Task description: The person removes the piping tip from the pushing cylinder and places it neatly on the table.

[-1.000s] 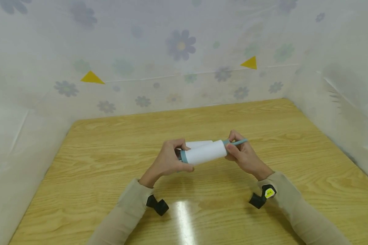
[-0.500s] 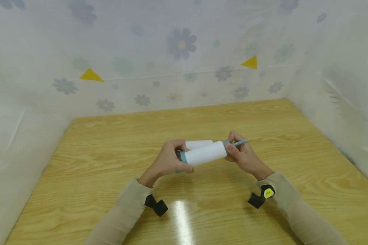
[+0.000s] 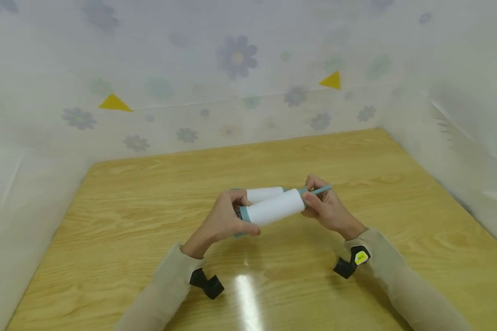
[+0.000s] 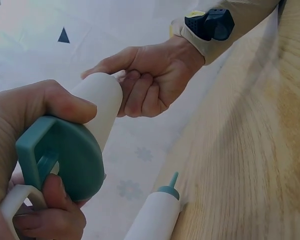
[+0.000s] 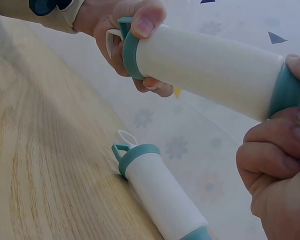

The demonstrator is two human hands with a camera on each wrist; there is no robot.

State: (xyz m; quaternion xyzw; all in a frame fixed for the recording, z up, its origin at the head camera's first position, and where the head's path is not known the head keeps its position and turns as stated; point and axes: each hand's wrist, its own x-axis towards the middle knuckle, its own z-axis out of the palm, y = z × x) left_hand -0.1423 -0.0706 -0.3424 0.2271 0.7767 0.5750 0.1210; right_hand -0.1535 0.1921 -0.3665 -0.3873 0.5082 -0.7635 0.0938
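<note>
A white syringe-like tube (image 3: 275,208) with teal ends is held tilted above the table between both hands. My left hand (image 3: 223,218) grips its flanged teal end (image 4: 77,160), where teal and white loop handles stick out; thumb and fingers curl around this end. At the opposite end, my right hand (image 3: 331,209) pinches the teal cap (image 5: 288,92), with its thin teal nozzle (image 3: 322,189) pointing out past the fingers. A second matching tube (image 5: 162,195) lies on its side on the table just behind, partly covered by the held one in the head view.
The wood-grain table (image 3: 161,179) spreads around the hands, with a bright light reflection near its front. White flower-patterned sheeting (image 3: 215,82) encloses the back and sides, carrying two yellow triangles (image 3: 331,81). A black camera mount sits on each wrist.
The head view has shifted slightly, so everything sits a little further left. Both hands keep the same grips, and a bit more of the tube lying behind shows.
</note>
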